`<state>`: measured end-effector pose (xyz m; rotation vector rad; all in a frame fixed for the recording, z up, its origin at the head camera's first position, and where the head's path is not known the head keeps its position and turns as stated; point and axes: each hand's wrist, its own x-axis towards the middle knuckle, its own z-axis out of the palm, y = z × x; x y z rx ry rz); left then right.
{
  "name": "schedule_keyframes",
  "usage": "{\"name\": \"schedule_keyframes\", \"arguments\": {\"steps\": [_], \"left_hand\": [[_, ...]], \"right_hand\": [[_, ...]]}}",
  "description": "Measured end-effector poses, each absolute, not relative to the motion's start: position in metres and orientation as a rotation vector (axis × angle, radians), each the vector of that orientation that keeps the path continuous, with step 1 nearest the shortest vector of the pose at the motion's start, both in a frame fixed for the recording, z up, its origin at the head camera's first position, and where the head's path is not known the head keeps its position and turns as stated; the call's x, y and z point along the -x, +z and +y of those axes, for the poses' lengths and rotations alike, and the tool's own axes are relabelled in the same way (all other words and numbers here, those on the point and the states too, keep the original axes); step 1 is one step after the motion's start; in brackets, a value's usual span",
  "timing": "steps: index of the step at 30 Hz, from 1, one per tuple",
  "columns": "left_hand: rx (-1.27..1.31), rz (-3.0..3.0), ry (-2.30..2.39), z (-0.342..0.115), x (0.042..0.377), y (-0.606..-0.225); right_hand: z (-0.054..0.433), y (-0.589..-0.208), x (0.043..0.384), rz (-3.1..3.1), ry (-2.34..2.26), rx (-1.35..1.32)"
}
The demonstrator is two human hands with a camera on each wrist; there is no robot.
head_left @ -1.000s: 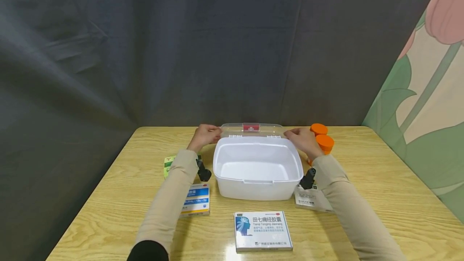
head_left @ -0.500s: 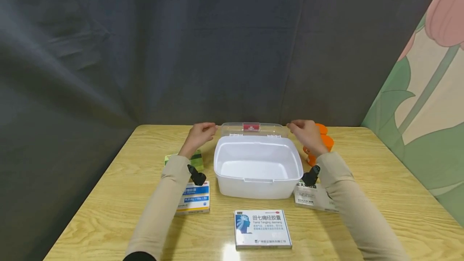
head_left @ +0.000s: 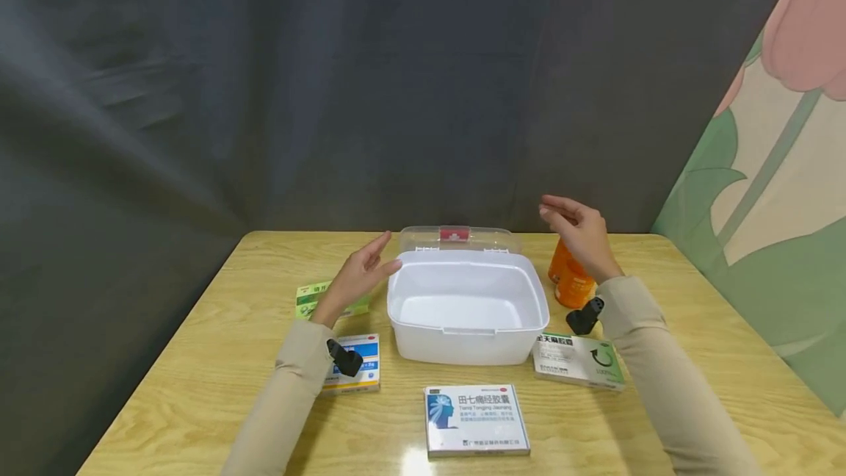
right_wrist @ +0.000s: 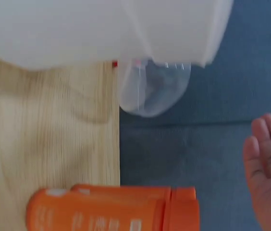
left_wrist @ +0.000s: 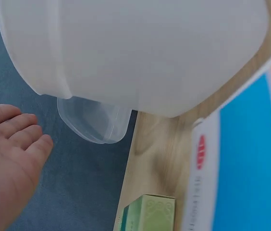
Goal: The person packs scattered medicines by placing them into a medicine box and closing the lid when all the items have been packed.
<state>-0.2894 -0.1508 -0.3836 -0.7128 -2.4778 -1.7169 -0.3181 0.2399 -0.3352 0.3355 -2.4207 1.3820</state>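
Observation:
A white plastic storage box stands in the middle of the table with nothing inside. Its clear lid, with a red cross-marked latch, is folded back behind it. My left hand is held at the box's left rear corner, fingers extended and holding nothing; its palm shows in the left wrist view. To the right, my right hand is raised in front of the orange bottles, hiding their tops. Its fingers are also extended, with nothing in them, as the right wrist view shows.
A white medicine box lies in front of the storage box. On the left are a blue-and-white medicine box and a green box. At right lies a white-and-green medicine box. A dark curtain hangs behind the table.
Both hands have let go of the clear lid's edges. The left hand has drawn back toward the body and left; the right has risen and moved right. The lid stays folded back.

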Motion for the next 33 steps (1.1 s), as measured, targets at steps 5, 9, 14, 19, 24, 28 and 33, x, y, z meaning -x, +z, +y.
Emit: {"name": "schedule_keyframes", "arguments": {"steps": [5, 9, 14, 19, 24, 28, 33], "left_hand": [[0.816, -2.49, -1.754, -0.156, 0.275, -0.389], [0.825, -2.528, -1.796, -0.158, 0.266, -0.393], [0.848, -2.55, -1.863, -0.155, 0.259, -0.398], [0.854, -2.545, -1.875, -0.149, 0.257, -0.402], [0.913, -2.51, -1.918, -0.143, 0.258, -0.403], [0.882, -2.584, -1.851, -0.138, 0.255, -0.4], [0.841, -2.613, -1.8, -0.14, 0.25, -0.4]], "right_hand": [[0.251, -0.334, 0.32, -2.369, 1.428, -0.362], [0.263, -0.338, 0.323, -2.331, 1.464, -0.345], [0.278, -0.346, 0.322, -2.388, 1.498, -0.223], [0.292, -0.358, 0.323, -2.45, 1.54, -0.085], [0.303, -0.369, 0.324, -2.471, 1.558, -0.032], [0.307, -0.375, 0.323, -2.479, 1.588, -0.011], [0.305, -0.383, 0.327, -2.474, 1.652, -0.004]]}}
